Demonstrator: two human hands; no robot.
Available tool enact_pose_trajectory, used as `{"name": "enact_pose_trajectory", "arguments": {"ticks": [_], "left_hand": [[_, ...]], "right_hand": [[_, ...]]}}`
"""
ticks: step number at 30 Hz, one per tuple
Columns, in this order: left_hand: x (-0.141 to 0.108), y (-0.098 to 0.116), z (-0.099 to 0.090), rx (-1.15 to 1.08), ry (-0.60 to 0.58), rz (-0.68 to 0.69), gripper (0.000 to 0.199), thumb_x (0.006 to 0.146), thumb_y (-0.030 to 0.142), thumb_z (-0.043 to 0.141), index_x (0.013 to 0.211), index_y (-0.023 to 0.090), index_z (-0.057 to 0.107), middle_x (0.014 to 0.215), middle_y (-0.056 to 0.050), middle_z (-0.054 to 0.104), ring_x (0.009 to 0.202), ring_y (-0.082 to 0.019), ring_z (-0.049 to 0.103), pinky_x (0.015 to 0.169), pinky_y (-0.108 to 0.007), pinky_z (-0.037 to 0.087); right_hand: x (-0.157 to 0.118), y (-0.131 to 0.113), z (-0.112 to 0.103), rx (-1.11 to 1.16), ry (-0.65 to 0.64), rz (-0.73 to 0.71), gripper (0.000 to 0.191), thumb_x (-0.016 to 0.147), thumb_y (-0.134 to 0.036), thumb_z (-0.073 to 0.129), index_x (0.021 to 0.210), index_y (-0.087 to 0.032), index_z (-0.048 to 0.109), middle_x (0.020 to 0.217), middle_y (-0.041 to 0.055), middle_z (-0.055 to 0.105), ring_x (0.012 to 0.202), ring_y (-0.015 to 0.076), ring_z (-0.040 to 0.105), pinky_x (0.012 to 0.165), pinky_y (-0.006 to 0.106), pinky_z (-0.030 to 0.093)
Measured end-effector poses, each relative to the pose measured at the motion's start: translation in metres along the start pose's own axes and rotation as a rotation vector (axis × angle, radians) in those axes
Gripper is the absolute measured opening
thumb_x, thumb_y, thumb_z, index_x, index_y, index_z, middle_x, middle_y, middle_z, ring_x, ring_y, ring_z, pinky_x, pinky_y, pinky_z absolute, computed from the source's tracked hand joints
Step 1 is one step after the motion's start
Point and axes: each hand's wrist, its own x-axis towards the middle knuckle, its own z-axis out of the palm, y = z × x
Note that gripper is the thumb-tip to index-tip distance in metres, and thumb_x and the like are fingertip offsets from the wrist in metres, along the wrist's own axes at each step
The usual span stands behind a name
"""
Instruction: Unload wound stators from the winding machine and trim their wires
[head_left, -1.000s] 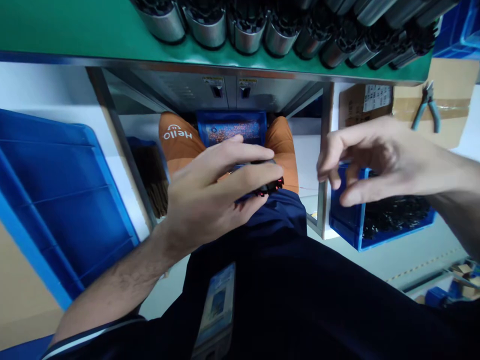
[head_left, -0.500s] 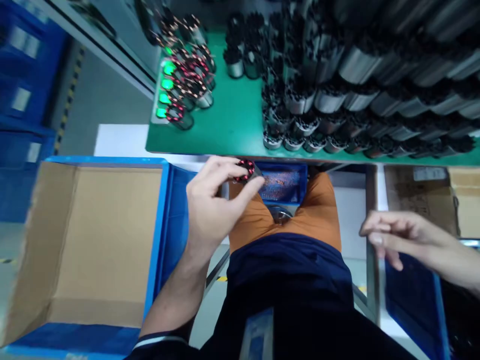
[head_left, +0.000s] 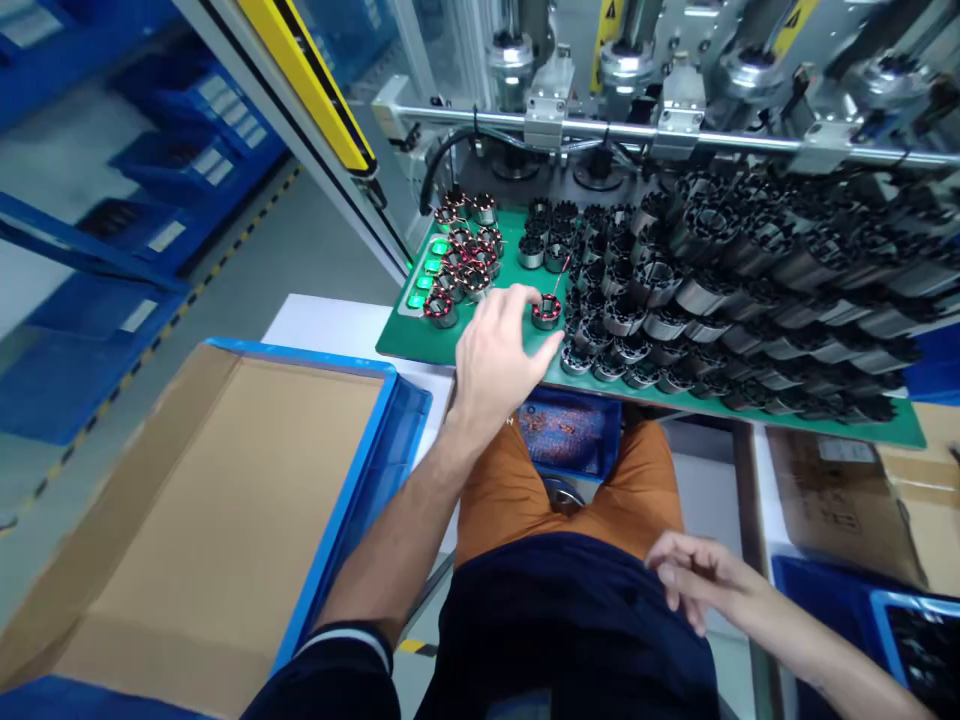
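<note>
My left hand (head_left: 499,345) reaches over the green board (head_left: 405,338), thumb and index finger apart on either side of a wound stator (head_left: 546,314). That stator stands upright on the board, red-copper windings around its ring and one wire end sticking up. To the left, several more wound stators (head_left: 440,310) are grouped beside green-lit buttons (head_left: 424,283). Rows of bare stator cores (head_left: 622,315), dark on top with metal sides, stand close on the right. My right hand (head_left: 694,575) hovers by my lap with loosely bent fingers and nothing visible in it.
Behind the board is a machine with a metal rail (head_left: 712,140) and yellow guard strip (head_left: 307,85). A cardboard-lined blue crate (head_left: 386,400) lies at left. Beneath the board's front edge is a blue bin (head_left: 611,440) with copper-coloured scraps. Cardboard boxes (head_left: 832,500) are at right.
My left hand has carried the wound stator forward from above my lap onto the green board, and its fingers have parted around it. My right hand has come inward toward my lap. The view has tilted up.
</note>
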Motion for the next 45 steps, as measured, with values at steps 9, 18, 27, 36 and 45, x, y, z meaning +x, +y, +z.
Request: {"name": "enact_pose_trajectory", "arguments": {"ticks": [9, 18, 27, 36, 45], "left_hand": [[-0.02, -0.106, -0.036, 0.148, 0.242, -0.159, 0.03, 0.098, 0.039, 0.095, 0.124, 0.028, 0.084, 0.139, -0.019, 0.063, 0.136, -0.045, 0.061, 0.125, -0.073, 0.054], [-0.061, -0.012, -0.043, -0.609, 0.217, -0.028, 0.035, 0.101, 0.029, 0.095, 0.128, 0.027, 0.073, 0.126, -0.005, 0.084, 0.112, -0.023, 0.086, 0.09, -0.04, 0.074], [-0.094, 0.077, -0.044, -0.639, 0.14, 0.235, 0.06, 0.101, 0.035, 0.103, 0.154, 0.04, 0.076, 0.134, 0.003, 0.085, 0.113, -0.023, 0.09, 0.098, -0.042, 0.082], [-0.088, 0.061, -0.048, -0.57, 0.022, 0.345, 0.02, 0.11, 0.042, 0.097, 0.127, 0.045, 0.087, 0.143, 0.012, 0.085, 0.126, -0.021, 0.087, 0.113, -0.046, 0.075], [-0.08, 0.061, -0.053, -0.672, -0.274, 0.082, 0.012, 0.105, 0.054, 0.097, 0.103, 0.044, 0.091, 0.096, 0.003, 0.082, 0.112, -0.032, 0.086, 0.113, -0.064, 0.07]], "right_hand": [[0.023, 0.036, 0.007, 0.025, -0.018, 0.021, 0.075, 0.096, -0.09, 0.087, 0.114, -0.018, 0.077, 0.08, 0.0009, 0.07, 0.06, 0.0099, 0.06, 0.061, 0.025, 0.049], [0.031, -0.07, 0.048, 0.0, 0.156, -0.49, 0.049, 0.109, -0.068, 0.086, 0.127, -0.023, 0.078, 0.089, 0.0014, 0.073, 0.071, 0.0131, 0.068, 0.068, 0.026, 0.061], [0.023, -0.131, 0.06, 0.102, 0.146, -0.653, 0.072, 0.104, -0.068, 0.092, 0.162, -0.033, 0.068, 0.129, 0.0052, 0.085, 0.111, 0.0262, 0.086, 0.095, 0.04, 0.076], [0.012, -0.129, 0.042, 0.032, 0.308, -0.696, 0.046, 0.105, -0.057, 0.096, 0.135, -0.026, 0.082, 0.104, 0.0013, 0.085, 0.084, 0.0163, 0.082, 0.083, 0.03, 0.075], [0.005, -0.123, 0.035, 0.009, 0.335, -0.634, 0.046, 0.104, -0.06, 0.096, 0.133, -0.027, 0.083, 0.104, 0.0013, 0.085, 0.088, 0.0193, 0.083, 0.087, 0.036, 0.077]]}}
